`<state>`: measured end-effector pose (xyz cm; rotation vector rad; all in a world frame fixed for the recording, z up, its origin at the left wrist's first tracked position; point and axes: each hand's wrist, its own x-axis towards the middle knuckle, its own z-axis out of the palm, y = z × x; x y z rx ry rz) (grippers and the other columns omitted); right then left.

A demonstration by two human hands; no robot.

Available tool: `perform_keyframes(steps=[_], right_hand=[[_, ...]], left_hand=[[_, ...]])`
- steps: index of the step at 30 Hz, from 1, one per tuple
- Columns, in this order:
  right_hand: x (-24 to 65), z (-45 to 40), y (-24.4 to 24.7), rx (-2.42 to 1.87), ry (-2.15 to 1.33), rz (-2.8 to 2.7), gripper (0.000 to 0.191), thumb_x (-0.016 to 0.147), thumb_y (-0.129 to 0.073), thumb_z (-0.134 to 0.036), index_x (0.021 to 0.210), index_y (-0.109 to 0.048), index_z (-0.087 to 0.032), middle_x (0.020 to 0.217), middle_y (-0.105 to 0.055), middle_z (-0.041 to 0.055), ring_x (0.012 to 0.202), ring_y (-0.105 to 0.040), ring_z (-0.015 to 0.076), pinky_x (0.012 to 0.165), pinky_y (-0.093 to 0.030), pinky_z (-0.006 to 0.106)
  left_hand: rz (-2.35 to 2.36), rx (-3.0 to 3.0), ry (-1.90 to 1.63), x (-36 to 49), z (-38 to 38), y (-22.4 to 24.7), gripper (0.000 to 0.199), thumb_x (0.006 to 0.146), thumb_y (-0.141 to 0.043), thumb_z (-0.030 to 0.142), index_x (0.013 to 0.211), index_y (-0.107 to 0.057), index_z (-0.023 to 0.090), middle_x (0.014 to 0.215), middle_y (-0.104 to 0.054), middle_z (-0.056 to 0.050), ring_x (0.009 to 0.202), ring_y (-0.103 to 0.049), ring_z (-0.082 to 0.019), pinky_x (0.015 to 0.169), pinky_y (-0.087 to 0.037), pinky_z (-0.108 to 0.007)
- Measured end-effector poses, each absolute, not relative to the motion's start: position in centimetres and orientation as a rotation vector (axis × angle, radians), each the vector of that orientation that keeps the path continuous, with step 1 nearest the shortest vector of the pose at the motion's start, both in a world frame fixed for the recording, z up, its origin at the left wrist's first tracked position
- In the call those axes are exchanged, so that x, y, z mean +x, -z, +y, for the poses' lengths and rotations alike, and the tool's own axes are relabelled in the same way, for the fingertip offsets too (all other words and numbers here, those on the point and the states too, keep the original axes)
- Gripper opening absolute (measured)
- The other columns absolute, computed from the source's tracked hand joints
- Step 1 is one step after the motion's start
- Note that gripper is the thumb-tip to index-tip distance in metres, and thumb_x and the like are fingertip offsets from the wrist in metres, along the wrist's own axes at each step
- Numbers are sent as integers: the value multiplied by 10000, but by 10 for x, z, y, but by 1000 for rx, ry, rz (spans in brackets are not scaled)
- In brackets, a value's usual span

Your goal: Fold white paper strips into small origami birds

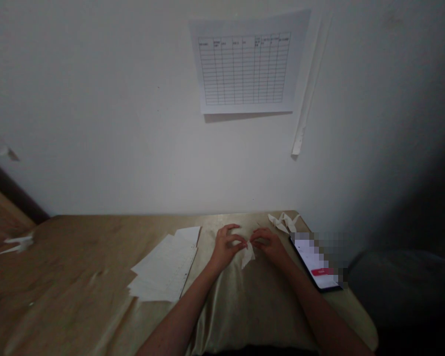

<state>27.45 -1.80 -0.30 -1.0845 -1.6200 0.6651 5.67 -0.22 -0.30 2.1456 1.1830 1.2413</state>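
A small folded piece of white paper point(248, 256) is held between my two hands, just above the cloth-covered table. My left hand point(227, 245) pinches its upper end between thumb and index finger, the other fingers slightly raised. From the opposite side, my right hand point(269, 243) grips the same end with closed fingertips. The paper's pointed lower part hangs toward me. Exactly how the fold runs under the fingertips is hidden.
Left of my hands lies a stack of white paper sheets point(163, 272). At right are a tablet or phone point(321, 274) and folded white paper shapes point(284, 221). More paper scraps point(19, 243) lie far left. A printed table sheet point(244, 69) hangs on the wall behind.
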Motion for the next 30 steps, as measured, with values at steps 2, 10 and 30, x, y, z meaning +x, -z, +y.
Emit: perform_keyframes(steps=[2, 10, 30], right_hand=[[274, -18, 2, -1072, -660, -1636, 37, 781, -774, -308, 787, -810, -302, 925, -793, 57, 1030, -713, 281, 990, -559, 435], [273, -20, -1, -995, -678, -1693, 69, 834, -771, -362, 814, -799, -302, 943, -790, 45, 1012, -711, 266, 1024, -523, 443], [270, -18, 7, -1092, -267, -1774, 83, 903, -662, -243, 889, -734, -281, 1066, -732, 76, 1126, -617, 292, 1091, -453, 508]], left_hand=[[1176, 2133, -1249, 56, -1, 4, 129, 772, -926, 216, 823, -856, 311, 1332, -717, -60, 1284, -629, -289, 1155, -462, -521], [1138, 2139, -1248, 54, 0, 4, 144, 760, -934, 190, 806, -850, 298, 1329, -723, -67, 1291, -639, -288, 1169, -465, -518], [1302, 2118, -1223, 57, -3, 1, 155, 718, -972, 299, 807, -847, 321, 1313, -724, -57, 1292, -609, -317, 1175, -425, -588]])
